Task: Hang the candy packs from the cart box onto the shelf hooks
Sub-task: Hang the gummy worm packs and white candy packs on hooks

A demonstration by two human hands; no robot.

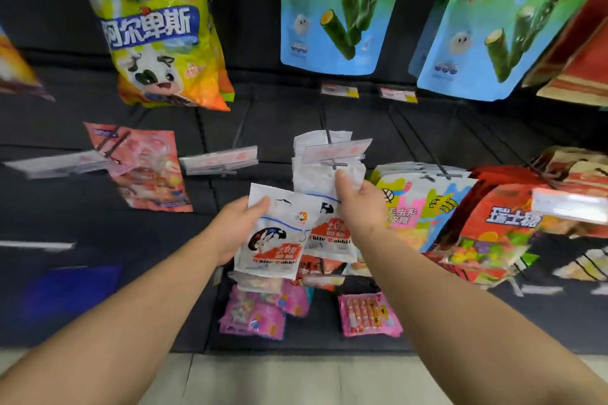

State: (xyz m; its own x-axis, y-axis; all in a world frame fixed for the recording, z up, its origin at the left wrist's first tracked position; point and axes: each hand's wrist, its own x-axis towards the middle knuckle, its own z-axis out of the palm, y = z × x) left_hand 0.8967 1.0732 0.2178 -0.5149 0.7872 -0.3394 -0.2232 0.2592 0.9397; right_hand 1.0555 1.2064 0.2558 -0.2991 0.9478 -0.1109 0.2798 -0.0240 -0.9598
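yellow-green snack bag point(154, 26) upper left; two seaweed-roll bags point(335, 6) top | pink packets point(253, 316) low; tiled floor point(263, 378)

The white candy pack point(271, 240) gripped in the left hand point(235, 227) read "White Rabbit" in red letters, and the second white pack point(330, 235) behind it, held by the right hand point(360, 204), bore the same words. The yellow-green bag point(158, 26) carried "阿尔卑斯" on a blue band. The red bag point(503, 223) showed "瑞士糖". Price tags were too blurred to read.
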